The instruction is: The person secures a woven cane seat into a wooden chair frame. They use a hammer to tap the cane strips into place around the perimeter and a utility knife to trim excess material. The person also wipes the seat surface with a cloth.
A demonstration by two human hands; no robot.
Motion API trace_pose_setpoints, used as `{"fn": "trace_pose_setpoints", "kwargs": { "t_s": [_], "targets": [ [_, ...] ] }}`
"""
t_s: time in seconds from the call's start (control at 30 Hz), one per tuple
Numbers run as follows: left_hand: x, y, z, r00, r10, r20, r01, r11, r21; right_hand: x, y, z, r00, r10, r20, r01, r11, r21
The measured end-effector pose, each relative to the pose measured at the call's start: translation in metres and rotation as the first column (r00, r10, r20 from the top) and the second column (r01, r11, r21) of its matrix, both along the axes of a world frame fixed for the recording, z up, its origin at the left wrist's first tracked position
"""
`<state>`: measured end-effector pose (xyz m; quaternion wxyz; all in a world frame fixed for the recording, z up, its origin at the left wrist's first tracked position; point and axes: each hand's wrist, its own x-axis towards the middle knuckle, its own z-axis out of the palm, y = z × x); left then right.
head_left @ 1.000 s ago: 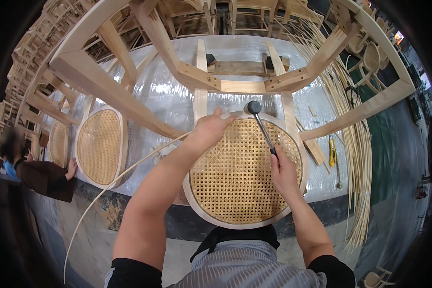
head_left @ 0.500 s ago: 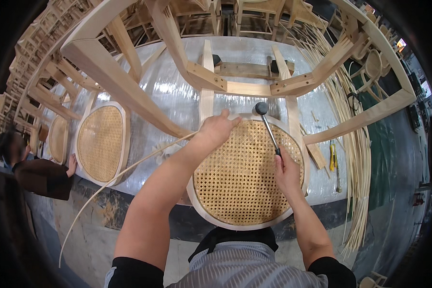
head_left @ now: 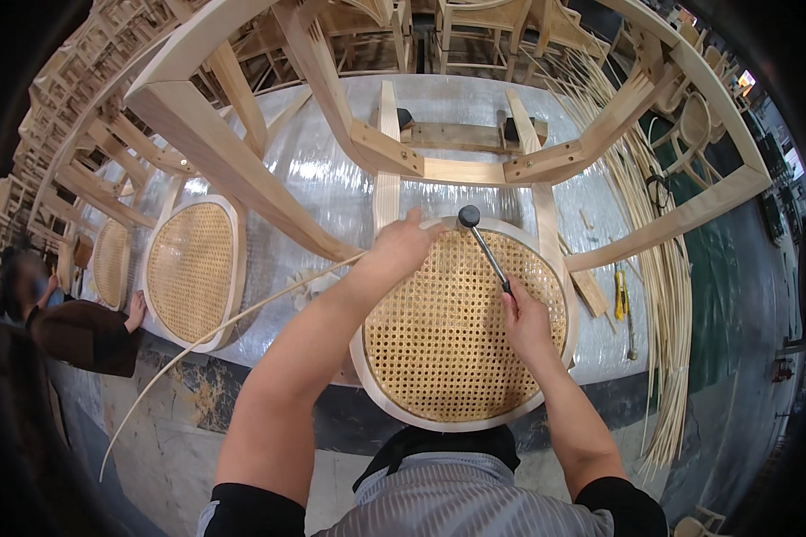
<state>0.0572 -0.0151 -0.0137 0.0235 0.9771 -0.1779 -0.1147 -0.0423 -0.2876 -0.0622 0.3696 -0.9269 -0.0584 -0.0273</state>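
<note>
A round cane-webbed panel (head_left: 457, 358) in a pale wooden frame lies before me, part of an upturned wooden chair (head_left: 461, 170). At the panel's far left rim, my left hand (head_left: 406, 246) pinches a long rattan strip (head_left: 273, 298), whose loose end trails out to the lower left. The fingertips hide exactly how the strip meets the rim. My right hand (head_left: 530, 322) is closed round the handle of a small mallet (head_left: 490, 252). Its dark round head is over the far rim, just right of my left fingers; I cannot tell whether it touches.
Another cane panel (head_left: 188, 268) lies to the left, where a person in dark clothes (head_left: 85, 336) works. A bundle of rattan strips (head_left: 672, 313) hangs over the table's right side, near a yellow-handled tool (head_left: 621, 295). Chair legs rise around the far side.
The mallet and my right hand have moved left, bringing the head closer to my left fingers. My left hand keeps its place at the rim; the strip's loose end has swung slightly.
</note>
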Motion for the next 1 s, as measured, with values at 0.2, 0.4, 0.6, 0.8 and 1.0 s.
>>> {"fn": "trace_pose_setpoints", "kwargs": {
  "t_s": [0.2, 0.4, 0.6, 0.8, 1.0],
  "targets": [
    [-0.056, 0.033, -0.004, 0.992, 0.069, 0.102, -0.063, 0.996, -0.064, 0.000, -0.008, 0.004, 0.996, -0.028, -0.087, 0.025, 0.999, -0.038],
    [-0.065, 0.037, -0.011, 0.984, 0.145, 0.102, -0.147, 0.989, 0.010, -0.006, 0.002, 0.013, 0.998, 0.016, 0.061, -0.022, 0.995, 0.099],
    [-0.060, 0.027, -0.014, 0.986, 0.150, 0.073, -0.150, 0.989, -0.003, -0.003, 0.001, 0.008, 0.999, 0.001, 0.048, -0.002, 1.000, 0.023],
    [-0.059, 0.027, -0.009, 0.988, 0.141, 0.068, -0.142, 0.990, 0.002, -0.005, 0.007, 0.002, 0.988, 0.054, 0.148, -0.046, 0.997, -0.060],
    [-0.061, 0.033, -0.003, 0.983, 0.180, 0.027, -0.181, 0.982, 0.045, -0.009, 0.025, 0.015, 0.981, 0.032, 0.191, -0.054, 0.992, 0.110]
  ]
}}
